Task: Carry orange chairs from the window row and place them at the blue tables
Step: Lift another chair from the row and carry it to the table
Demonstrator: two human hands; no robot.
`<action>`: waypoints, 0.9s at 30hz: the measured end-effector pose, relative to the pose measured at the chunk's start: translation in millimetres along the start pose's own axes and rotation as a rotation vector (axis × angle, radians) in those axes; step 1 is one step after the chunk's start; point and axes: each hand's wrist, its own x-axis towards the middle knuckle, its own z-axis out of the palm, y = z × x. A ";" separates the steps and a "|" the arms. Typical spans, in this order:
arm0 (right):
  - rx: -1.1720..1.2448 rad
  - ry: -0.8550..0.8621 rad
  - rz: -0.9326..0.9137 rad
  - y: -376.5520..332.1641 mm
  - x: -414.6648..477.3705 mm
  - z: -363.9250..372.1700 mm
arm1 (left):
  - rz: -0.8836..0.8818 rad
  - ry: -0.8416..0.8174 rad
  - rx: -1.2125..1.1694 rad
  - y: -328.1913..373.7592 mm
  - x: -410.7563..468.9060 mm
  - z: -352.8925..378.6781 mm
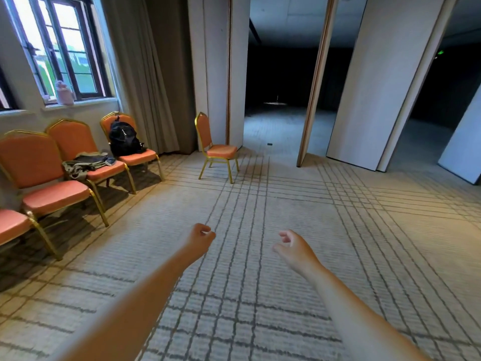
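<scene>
A row of orange chairs with gold frames stands under the window on the left; the nearest full one (39, 165) has a bare seat. One chair (78, 142) carries folded clothes and another (125, 121) a black backpack. A lone orange chair (216, 149) stands apart by the wall panel, facing right. My left hand (200, 237) reaches forward over the carpet with fingers loosely curled, holding nothing. My right hand (294, 247) is out beside it, fingers apart and empty. Both hands are well short of any chair. No blue table is in view.
Folded clothes (88, 161) and a black backpack (123, 139) sit on chair seats. Grey curtains (145, 74) hang by the window. Tall white partition panels (385, 82) stand ahead with dark openings between them. Patterned carpet (260, 204) spreads in front of me.
</scene>
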 end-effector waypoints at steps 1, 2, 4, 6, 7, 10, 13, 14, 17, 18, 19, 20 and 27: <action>0.004 -0.004 0.011 -0.5 22.9 -0.4 | -0.004 -0.009 0.028 1.0 24.0 4.2; 0.004 -0.002 0.021 -0.3 48.2 -0.8 | -0.004 -0.015 0.052 3.5 49.2 9.4; 0.001 0.013 0.031 -1.6 102.0 -4.2 | -0.002 -0.025 0.073 10.4 101.7 20.5; 0.011 0.016 0.018 -4.6 160.5 -8.6 | -0.001 -0.035 0.057 23.9 153.2 31.9; 0.014 0.018 0.006 -6.6 192.0 -11.8 | -0.006 -0.035 0.049 30.0 181.7 37.8; 0.026 0.015 -0.017 -18.1 289.4 -26.8 | -0.027 -0.007 0.027 57.4 269.5 52.7; 0.020 0.007 -0.047 -34.8 379.2 -49.7 | -0.024 0.038 0.027 94.0 346.9 60.8; 0.021 0.007 -0.058 -39.8 415.0 -59.3 | -0.010 0.044 0.020 106.2 379.7 66.6; 0.034 -0.002 -0.039 -52.1 489.1 -76.7 | -0.005 0.050 0.029 128.9 442.3 78.3; 0.039 -0.016 -0.026 -54.2 511.9 -79.8 | -0.018 0.047 0.035 134.0 461.9 84.2; 0.044 -0.026 -0.024 -55.6 535.1 -83.0 | -0.027 0.047 0.031 138.7 483.9 89.5; 0.043 -0.031 -0.025 -57.0 559.0 -85.7 | -0.035 0.046 0.036 144.0 507.6 94.5; -0.002 -0.040 -0.033 -58.2 750.5 -100.9 | -0.067 0.037 0.097 169.4 702.7 133.1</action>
